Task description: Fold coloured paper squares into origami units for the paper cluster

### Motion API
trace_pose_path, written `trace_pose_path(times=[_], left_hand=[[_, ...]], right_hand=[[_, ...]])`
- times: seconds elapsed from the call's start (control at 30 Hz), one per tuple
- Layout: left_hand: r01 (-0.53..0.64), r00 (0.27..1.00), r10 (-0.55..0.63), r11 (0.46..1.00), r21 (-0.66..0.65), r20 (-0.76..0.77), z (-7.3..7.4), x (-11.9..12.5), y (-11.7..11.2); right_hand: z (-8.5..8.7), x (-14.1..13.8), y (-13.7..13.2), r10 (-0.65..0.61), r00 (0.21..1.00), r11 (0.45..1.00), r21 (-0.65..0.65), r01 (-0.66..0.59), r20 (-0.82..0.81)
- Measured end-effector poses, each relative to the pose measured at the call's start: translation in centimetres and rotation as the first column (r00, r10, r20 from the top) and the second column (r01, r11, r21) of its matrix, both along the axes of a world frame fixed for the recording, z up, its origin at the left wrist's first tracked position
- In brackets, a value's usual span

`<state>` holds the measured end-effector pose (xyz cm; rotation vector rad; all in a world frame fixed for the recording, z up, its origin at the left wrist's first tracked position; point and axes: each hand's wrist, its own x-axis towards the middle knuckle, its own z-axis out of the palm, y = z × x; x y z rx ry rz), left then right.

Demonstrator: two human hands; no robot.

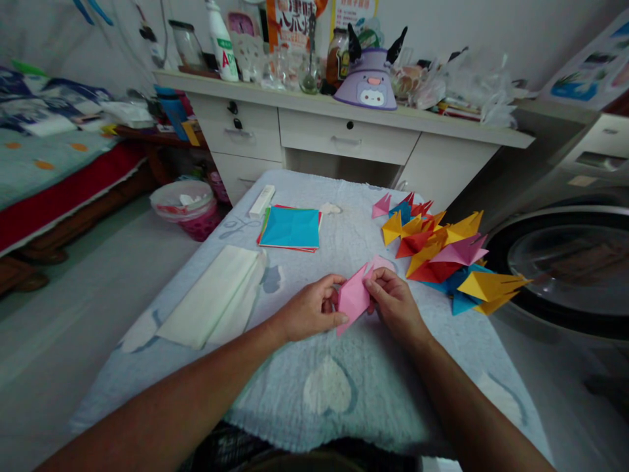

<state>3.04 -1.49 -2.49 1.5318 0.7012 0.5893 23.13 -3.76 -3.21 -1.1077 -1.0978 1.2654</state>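
Note:
A pink folded paper piece (354, 295) sits between both hands above a table covered with a pale blue cloth (344, 387). My left hand (310, 309) pinches its left edge with thumb and fingers closed. My right hand (393, 300) grips its right side, fingers curled over the paper. To the right lies a pile of finished folded paper shapes (442, 259) in yellow, red, pink and blue. A stack of flat coloured paper squares (291, 228), blue on top, lies farther back in the middle.
A folded white cloth (216, 295) lies at the table's left. A small white stick-shaped object (262, 200) rests beside the paper stack. Behind stand a cluttered white desk (344, 124), a pink bin (187, 206), a bed (44, 177) at left and a washing machine (565, 262) at right.

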Motion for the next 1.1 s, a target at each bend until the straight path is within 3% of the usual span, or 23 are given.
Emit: trace_pose_path(times=[0.23,0.4,0.47,0.57,0.7,0.9,1.0,1.1], left_hand=[[-0.140,0.986,0.147,0.986,-0.096,0.080,-0.2,0.7,0.2],[-0.157,0.983,0.166,0.981,-0.113,0.075,-0.4,0.7,0.3],[-0.156,0.987,0.158,0.985,-0.071,0.038,-0.4,0.5,0.2],[-0.192,0.976,0.201,0.975,0.114,-0.077,0.1,0.3,0.1],[-0.204,0.918,0.301,0.916,0.345,-0.257,0.8,0.1,-0.1],[-0.128,0.812,0.382,0.854,0.504,-0.441,0.6,0.2,-0.1],[-0.096,0.749,0.464,0.782,0.616,-0.473,0.3,0.2,-0.3],[-0.056,0.749,0.505,0.693,0.719,-0.428,0.0,0.1,-0.5]], right_hand=[[0.4,-0.9,-0.4,0.099,0.993,0.995,-0.015,-0.098,0.068],[0.7,-1.3,-0.6,0.122,0.986,0.992,0.006,-0.123,0.110],[0.5,-1.3,-0.7,0.116,0.982,0.992,0.022,-0.121,0.148],[0.1,-1.3,-0.7,0.075,0.954,0.994,0.059,-0.097,0.291],[0.0,-1.3,-0.7,0.041,0.837,0.989,0.097,-0.111,0.545],[0.1,-1.4,-0.6,-0.068,0.636,0.969,0.203,-0.142,0.769],[-0.1,-1.3,-0.5,-0.144,0.504,0.938,0.280,-0.205,0.852],[-0.3,-1.1,-0.5,-0.164,0.433,0.920,0.296,-0.258,0.886]])
